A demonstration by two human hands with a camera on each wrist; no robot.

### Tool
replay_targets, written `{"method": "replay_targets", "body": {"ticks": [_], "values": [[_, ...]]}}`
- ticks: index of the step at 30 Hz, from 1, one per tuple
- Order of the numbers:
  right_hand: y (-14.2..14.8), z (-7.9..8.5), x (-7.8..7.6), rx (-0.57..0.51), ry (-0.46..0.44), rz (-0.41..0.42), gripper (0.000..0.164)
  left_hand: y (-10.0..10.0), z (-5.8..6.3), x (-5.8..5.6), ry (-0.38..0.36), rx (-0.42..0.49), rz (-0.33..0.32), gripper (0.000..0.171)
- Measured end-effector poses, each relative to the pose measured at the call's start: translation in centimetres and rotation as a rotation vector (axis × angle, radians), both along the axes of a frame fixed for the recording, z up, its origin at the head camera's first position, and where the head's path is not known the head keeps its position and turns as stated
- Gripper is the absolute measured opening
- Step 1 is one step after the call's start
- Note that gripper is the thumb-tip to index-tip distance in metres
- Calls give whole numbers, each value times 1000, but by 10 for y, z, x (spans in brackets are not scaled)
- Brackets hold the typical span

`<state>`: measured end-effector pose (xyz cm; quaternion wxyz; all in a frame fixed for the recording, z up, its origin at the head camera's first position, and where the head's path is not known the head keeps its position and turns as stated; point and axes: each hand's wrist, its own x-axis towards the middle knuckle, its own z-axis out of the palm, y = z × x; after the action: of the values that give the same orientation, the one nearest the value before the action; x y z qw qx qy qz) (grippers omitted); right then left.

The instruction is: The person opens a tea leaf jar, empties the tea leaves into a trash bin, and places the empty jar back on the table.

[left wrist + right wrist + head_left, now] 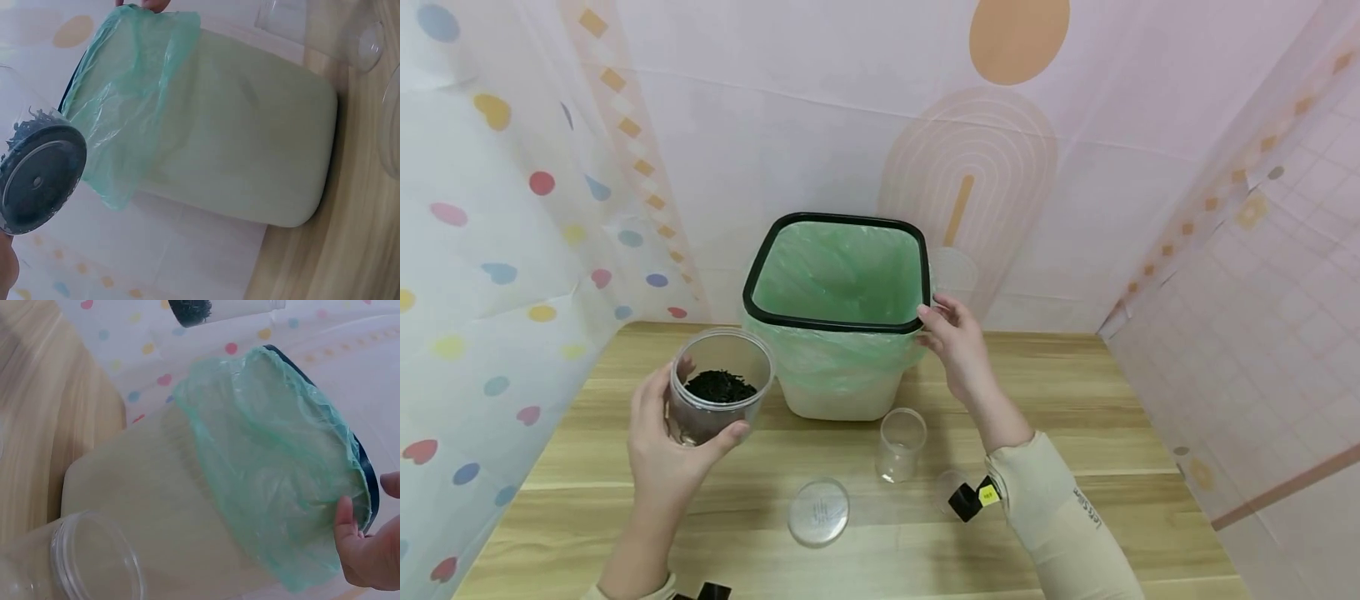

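Observation:
My left hand (662,442) grips a clear plastic jar (711,423), lidless and slightly tilted, left of a white trash can (838,400). Dark, dry, shredded bits like tea leaves (721,386) lie at the jar's bottom; in the left wrist view they show through its side. A green plastic bag (842,275) lines the can and folds over its outside, under a black rim (835,323). My right hand (955,342) holds the can's right front corner, thumb by the rim and fingers against the bag outside, as the right wrist view (372,556) shows.
In front of the can a smaller clear jar (901,450) stands upright on the wooden table (1045,400). A clear round lid (818,512) lies nearer me, and another clear disc (950,486) is partly behind the black wrist mount. Patterned curtains (775,142) hang close behind the can.

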<state>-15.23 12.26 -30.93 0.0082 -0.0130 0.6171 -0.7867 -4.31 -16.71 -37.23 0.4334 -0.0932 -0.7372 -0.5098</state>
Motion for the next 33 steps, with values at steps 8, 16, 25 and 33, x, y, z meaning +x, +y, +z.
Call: {"method": "replay_targets", "body": {"ticks": [8, 16, 25, 33], "values": [[3, 7, -5, -74, -95, 73, 52, -10, 5, -10, 12, 30, -11, 89], [7, 10, -12, -158, -228, 106, 23, -15, 14, -17, -41, 56, -22, 92], [16, 11, -18, -185, -275, 99, 8, -17, 26, -25, -66, 39, 15, 90], [13, 11, -17, -211, -267, 99, 5, -23, 37, -41, 7, -71, 26, 94]]}}
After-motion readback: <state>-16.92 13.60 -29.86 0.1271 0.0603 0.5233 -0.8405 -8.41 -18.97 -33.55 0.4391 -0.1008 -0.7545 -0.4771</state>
